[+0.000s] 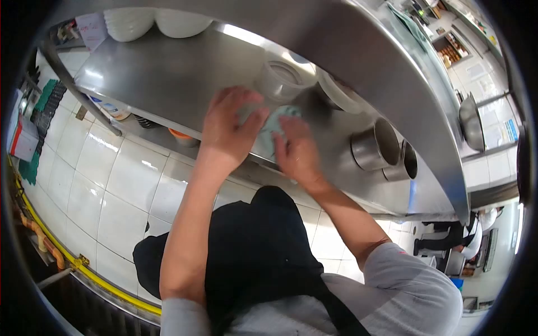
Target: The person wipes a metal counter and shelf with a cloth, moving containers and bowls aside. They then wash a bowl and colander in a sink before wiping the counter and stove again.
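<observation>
Both my hands rest on a pale green cloth [276, 124] lying on the steel counter [168, 73]. My left hand [230, 126] lies flat over the cloth's left part, fingers spread toward a clear plastic tub [278, 81]. My right hand [296, 151] presses on the cloth's right part with fingers bent. How each hand grips the cloth is hidden under the palms.
Two steel pots [374, 147] stand to the right of my hands, and a white plate [342, 95] lies behind them. White bowls [151, 22] sit at the counter's far left. A steel bowl [472, 124] hangs at right. White floor tiles and a yellow pipe [84, 263] lie below. A person [465, 235] stands far right.
</observation>
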{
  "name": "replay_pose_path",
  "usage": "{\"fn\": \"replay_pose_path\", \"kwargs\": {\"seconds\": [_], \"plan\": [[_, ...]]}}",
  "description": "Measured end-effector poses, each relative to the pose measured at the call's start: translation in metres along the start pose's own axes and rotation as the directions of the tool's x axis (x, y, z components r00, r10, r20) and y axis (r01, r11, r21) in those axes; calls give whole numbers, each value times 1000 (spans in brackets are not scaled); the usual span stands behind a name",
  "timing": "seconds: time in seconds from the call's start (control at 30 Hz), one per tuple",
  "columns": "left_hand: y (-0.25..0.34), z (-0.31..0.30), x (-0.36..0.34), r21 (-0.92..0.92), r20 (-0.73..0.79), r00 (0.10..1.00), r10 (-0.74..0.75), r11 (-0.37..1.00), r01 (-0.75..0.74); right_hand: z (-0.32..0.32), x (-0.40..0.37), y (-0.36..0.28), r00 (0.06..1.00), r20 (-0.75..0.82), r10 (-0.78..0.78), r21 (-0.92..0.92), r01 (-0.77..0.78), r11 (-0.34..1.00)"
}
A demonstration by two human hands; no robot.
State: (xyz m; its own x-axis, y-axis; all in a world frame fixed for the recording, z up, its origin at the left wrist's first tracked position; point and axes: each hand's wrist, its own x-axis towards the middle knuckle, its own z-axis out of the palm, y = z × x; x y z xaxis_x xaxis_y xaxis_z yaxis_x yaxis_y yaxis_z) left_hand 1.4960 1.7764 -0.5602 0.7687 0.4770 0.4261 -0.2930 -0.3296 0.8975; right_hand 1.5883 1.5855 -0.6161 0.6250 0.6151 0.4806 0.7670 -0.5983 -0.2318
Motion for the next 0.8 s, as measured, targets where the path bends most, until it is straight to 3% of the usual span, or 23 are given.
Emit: {"fn": "replay_pose_path", "kwargs": {"seconds": [0.07, 0.1, 0.17, 0.23, 0.27, 0.3, 0.37, 0.47, 0.5, 0.57, 0.6, 0.63, 0.7, 0.8], "plan": [[-5, 34, 21, 289, 8, 980, 201, 937, -195, -9, -2, 26, 988, -57, 146, -82, -151, 985], [-1, 49, 25, 214, -29, 986, 164, 965, -154, -8, 10, 40, 975, -80, 207, -95, -214, 972], [8, 75, 24, 61, -87, 994, 69, 996, -63, 3, 20, 53, 976, -127, 179, -142, -197, 970], [12, 96, 21, 35, -61, 993, 101, 995, -99, 17, 25, 64, 971, -213, 109, -183, -149, 972], [15, 108, 17, 18, -42, 993, 113, 994, -112, 10, 18, 59, 976, -182, 122, -87, -139, 986], [19, 119, 13, -18, 13, 996, 89, 996, -89, -3, 13, 57, 979, -158, 128, 10, -128, 992], [30, 139, 9, -73, 126, 991, 40, 997, -31, -27, -13, 52, 983, -134, 130, 1, -131, 991], [52, 168, -1, 160, 350, 919, -183, 978, 133, -64, -59, 53, 979, -69, 192, -15, -194, 981], [51, 182, -3, 153, 390, 904, -173, 981, 121, -76, -76, 57, 974, -42, 222, -24, -223, 975], [34, 214, -13, 137, 468, 870, -156, 985, 102, -94, -125, 71, 971, -184, 153, 12, -153, 988], [19, 230, -15, 99, 466, 884, -32, 995, -17, -102, -150, 84, 959, -257, 119, 20, -117, 993], [1, 244, -17, 56, 461, 883, 92, 990, -132, -111, -177, 100, 956, -252, 147, -23, -158, 987], [-8, 263, -19, 36, 479, 861, 170, 976, -213, -140, -231, 130, 929, -313, 197, -136, -249, 959], [-2, 279, -7, 166, 575, 818, 22, 976, -143, -193, -308, 200, 829, -492, 263, -303, -447, 842]]}}
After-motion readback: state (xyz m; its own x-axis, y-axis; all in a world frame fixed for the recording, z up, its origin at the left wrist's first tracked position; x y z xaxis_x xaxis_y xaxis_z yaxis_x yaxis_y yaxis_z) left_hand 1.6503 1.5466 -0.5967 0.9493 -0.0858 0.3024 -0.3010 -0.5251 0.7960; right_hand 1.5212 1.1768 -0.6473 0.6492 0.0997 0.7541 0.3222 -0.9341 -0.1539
